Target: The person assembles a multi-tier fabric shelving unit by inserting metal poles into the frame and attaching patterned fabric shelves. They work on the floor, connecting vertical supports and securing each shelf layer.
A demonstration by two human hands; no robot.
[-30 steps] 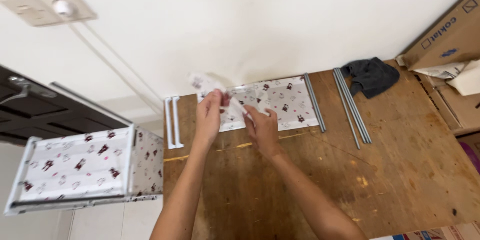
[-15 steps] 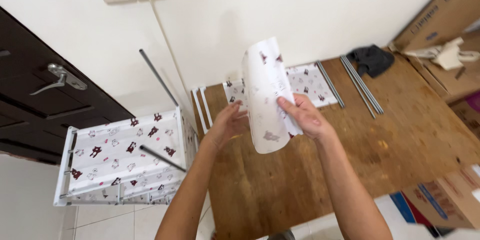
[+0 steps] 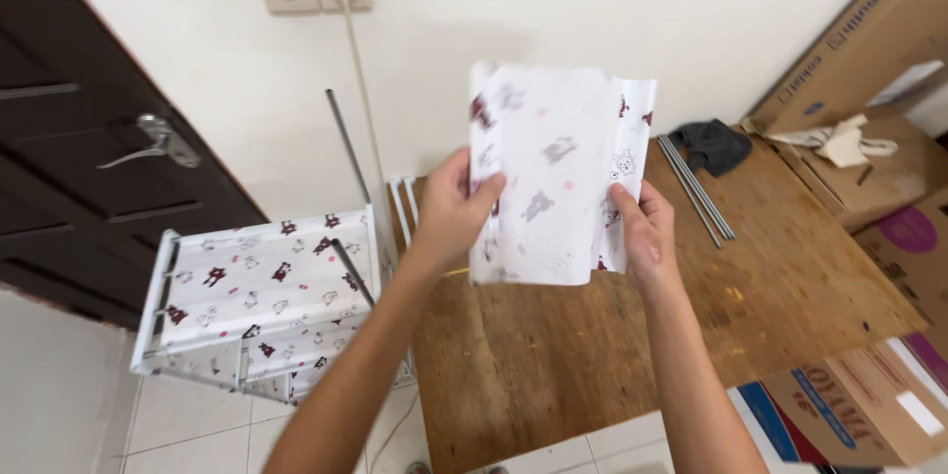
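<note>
I hold a white fabric sheet (image 3: 553, 173) printed with small dark red and pink animal figures upright in front of me, above a wooden table (image 3: 790, 286). My left hand (image 3: 456, 207) grips its left edge near the bottom. My right hand (image 3: 640, 229) grips its lower right edge. The sheet hangs slightly curled and hides part of the table behind it.
A small white-framed rack (image 3: 262, 301) covered in the same printed fabric stands on the tiled floor at the left, with a metal rod (image 3: 348, 153) sticking up. Several metal rods (image 3: 696, 188) and a dark cloth (image 3: 713, 145) lie on the table. Cardboard boxes (image 3: 859, 59) stand at the right; a dark door (image 3: 89, 138) at the left.
Both hands have lifted the printed sheet off the table and brought it up and closer to me. My view has tilted left and down, showing more of the door and rack.
</note>
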